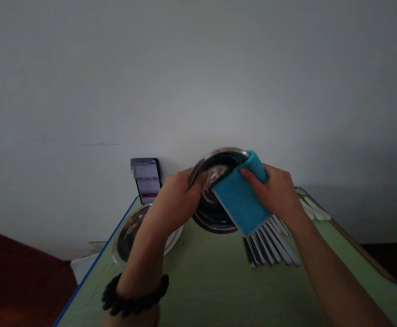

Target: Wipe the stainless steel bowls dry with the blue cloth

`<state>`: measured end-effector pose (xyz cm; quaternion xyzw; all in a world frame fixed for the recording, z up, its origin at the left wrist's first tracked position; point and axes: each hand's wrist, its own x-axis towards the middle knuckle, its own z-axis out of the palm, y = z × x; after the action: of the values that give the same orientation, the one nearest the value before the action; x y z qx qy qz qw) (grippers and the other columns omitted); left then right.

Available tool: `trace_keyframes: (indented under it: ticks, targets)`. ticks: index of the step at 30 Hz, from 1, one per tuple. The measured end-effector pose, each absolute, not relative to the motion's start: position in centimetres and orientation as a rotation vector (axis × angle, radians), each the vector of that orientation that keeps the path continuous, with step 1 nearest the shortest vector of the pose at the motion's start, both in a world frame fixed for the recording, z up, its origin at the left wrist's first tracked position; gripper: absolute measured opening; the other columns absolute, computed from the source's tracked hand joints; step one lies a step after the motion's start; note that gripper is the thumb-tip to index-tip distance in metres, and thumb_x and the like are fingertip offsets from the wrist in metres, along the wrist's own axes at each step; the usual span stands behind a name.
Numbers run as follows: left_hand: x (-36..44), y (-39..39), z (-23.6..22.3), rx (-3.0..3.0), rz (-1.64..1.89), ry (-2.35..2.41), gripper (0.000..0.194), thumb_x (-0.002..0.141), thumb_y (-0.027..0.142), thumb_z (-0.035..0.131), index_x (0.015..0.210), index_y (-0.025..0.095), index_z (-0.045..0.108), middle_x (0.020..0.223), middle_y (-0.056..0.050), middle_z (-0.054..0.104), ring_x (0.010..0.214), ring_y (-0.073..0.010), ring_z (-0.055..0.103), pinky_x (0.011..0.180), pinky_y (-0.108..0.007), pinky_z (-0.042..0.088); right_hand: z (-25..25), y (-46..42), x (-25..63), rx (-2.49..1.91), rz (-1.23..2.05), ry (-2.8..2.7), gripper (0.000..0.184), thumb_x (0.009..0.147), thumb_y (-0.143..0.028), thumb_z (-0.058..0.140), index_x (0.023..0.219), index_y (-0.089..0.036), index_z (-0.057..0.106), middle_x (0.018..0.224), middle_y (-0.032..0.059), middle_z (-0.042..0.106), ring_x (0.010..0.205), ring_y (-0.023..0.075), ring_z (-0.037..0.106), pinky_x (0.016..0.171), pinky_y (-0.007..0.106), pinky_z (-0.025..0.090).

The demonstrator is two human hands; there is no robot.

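Observation:
A shiny metal bowl [215, 222] is held up and tilted above the table, its inside facing me. My left hand [181, 195] grips its left rim, thumb inside. A blue cloth [242, 200] is folded over the bowl's right rim. My right hand [275, 188] is closed on the cloth, thumb on the near face and the fingers hidden behind, pinching the rim through it. Below the cloth, several metal utensils [269, 245] lie fanned on the table, handles toward me; their far ends are hidden.
A second metal dish [125, 236] stands on the green table [212, 286] at the left, partly behind my left forearm. A phone [149, 181] leans upright against the wall [198, 81]. Several white-handled utensils [312, 206] lie near the right table edge.

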<state>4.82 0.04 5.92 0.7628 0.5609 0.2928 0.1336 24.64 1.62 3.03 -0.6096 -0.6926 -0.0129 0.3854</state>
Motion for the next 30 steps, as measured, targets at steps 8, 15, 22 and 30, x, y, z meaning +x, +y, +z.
trace_keyframes:
  ticks: [8,15,22,30]
  targets:
    - [4.7,0.2,5.5,2.183,0.598,1.491,0.041,0.084,0.042,0.036,0.069,0.016,0.064,0.06,-0.003,0.063,0.057,-0.0154,0.057,0.052,-0.024,0.037,3.2,1.7,25.4,-1.629,-0.13,-1.958,0.035,0.082,-0.049,0.044,0.07,-0.018,0.055,0.062,0.005,0.06,0.057,0.0177,0.053,0.053,0.028,0.03]
    - [5.5,-0.4,5.6,2.386,0.71,1.715,0.034,0.085,0.037,0.036,0.089,0.021,0.065,0.075,-0.005,0.068,0.067,-0.0191,0.06,0.057,-0.027,0.037,3.8,1.0,24.8,-1.539,-0.24,-2.057,0.035,0.083,-0.051,0.044,0.072,-0.019,0.054,0.068,0.0047,0.061,0.063,0.0182,0.054,0.057,0.029,0.032]
    - [6.2,-0.7,5.5,2.413,0.568,1.625,0.034,0.085,0.036,0.035,0.084,0.02,0.065,0.073,-0.006,0.067,0.066,-0.018,0.059,0.06,-0.027,0.037,4.2,0.2,24.0,-1.436,-0.259,-2.141,0.026,0.083,-0.042,0.048,0.073,-0.019,0.057,0.073,0.005,0.062,0.068,0.019,0.055,0.061,0.029,0.034]
    - [5.7,0.3,5.3,2.155,1.027,1.759,0.04,0.085,0.041,0.036,0.066,0.014,0.059,0.06,-0.001,0.058,0.055,-0.013,0.05,0.051,-0.023,0.032,3.7,1.2,24.8,-1.62,-0.088,-1.742,0.044,0.081,-0.056,0.041,0.06,-0.019,0.053,0.057,0.0041,0.057,0.053,0.0167,0.051,0.051,0.028,0.029]
